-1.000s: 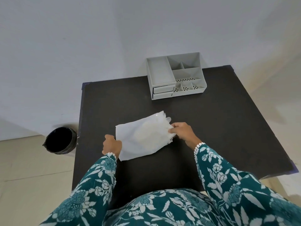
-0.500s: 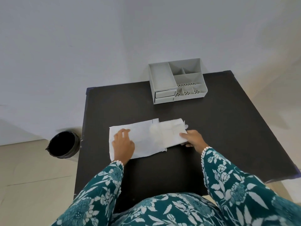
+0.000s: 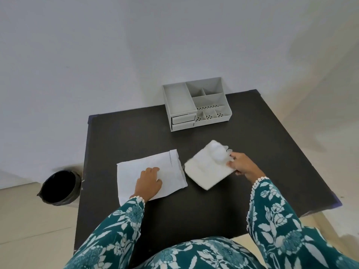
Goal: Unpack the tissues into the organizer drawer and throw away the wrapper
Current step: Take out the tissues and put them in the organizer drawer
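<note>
Teal floral sleeves come in from the bottom edge, and just beyond them my two hands are at work on the black table (image 3: 272, 152). My left hand (image 3: 148, 184) lies flat, fingers spread a little, pressing down the white wrapper (image 3: 136, 167), which lies slack and looks empty, its open end turned right. My right hand (image 3: 241, 165) pinches the right corner of the tissues (image 3: 206, 169), thumb and fingertips closed on the stack; a puffed-up bit of tissue or clear film sits on top near the fingers, I cannot tell which. The stack lies clear of the wrapper, just beside its mouth, the two close but apart, in the middle of the table.

I judge the pulling-out is done and carrying to the drawer comes next. To do it well I would take a fuller grip, fingers under the stack and thumb on top, since a corner pinch may let soft sheets sag or fan out.

The stack sits skewed, like a diamond, its long axis running from near left to far right, the held end pointing roughly toward the grey organizer (image 3: 196, 105) at the far edge. Both drawers (image 3: 183, 121) on its left front look shut, so one must be opened first. The bin (image 3: 59, 188) waits on the floor, left.
</note>
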